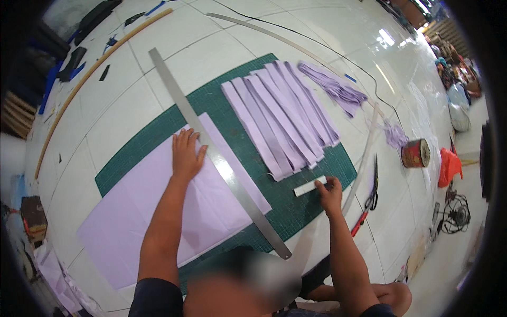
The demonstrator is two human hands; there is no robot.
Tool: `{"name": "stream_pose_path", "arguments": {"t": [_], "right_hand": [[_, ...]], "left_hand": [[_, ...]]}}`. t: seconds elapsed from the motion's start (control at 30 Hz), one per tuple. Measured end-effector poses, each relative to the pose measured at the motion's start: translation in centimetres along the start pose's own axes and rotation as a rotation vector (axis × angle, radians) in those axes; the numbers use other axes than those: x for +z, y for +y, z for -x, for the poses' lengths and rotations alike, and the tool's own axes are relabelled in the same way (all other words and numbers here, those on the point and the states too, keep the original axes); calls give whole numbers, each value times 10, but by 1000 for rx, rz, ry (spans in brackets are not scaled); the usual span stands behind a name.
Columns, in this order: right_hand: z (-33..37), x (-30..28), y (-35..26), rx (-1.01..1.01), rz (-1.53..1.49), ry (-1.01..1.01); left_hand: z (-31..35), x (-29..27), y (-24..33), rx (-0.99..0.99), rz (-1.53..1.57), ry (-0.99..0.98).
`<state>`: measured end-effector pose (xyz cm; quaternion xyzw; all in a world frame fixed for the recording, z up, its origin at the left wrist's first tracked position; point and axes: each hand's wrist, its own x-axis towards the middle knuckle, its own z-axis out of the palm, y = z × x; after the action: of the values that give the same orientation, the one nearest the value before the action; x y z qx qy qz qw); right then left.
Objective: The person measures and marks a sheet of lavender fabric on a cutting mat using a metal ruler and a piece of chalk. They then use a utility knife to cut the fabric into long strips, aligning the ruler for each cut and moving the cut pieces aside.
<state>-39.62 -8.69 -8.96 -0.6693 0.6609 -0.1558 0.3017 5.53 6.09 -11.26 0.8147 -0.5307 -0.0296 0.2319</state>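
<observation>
A broad lilac cloth [132, 211] lay flat on the left, in one layer or several, which could not be told. A long, straight grey metal ruler [224, 169] rested slantwise across it, far left to near right, both ends beyond the cloth, a narrow margin showing to its right. A short white bar [306, 187] sat farther right, apart from both.

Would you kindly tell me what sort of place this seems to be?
It looks like a fabric-cutting workshop, probably a small one: a long ruler lies across lilac cloth spread partly over a green mat.
</observation>
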Motion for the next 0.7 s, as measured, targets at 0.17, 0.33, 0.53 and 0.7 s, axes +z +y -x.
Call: {"name": "stream_pose_path", "arguments": {"t": [0.17,0.33,0.53,0.7], "right_hand": [[16,-21,-66,146,-639,-109],[-29,26,-173,8,-835,-155],[-71,153,-268,-43,-897,-435],[-87,203,-287,-39,-676,-464]], "left_hand": [[11,-6,-10,-23,12,46],[8,-9,-5,-77,38,1],[8,-6,-8,-75,59,-1],[4,-10,-4,-89,79,-19]]}}
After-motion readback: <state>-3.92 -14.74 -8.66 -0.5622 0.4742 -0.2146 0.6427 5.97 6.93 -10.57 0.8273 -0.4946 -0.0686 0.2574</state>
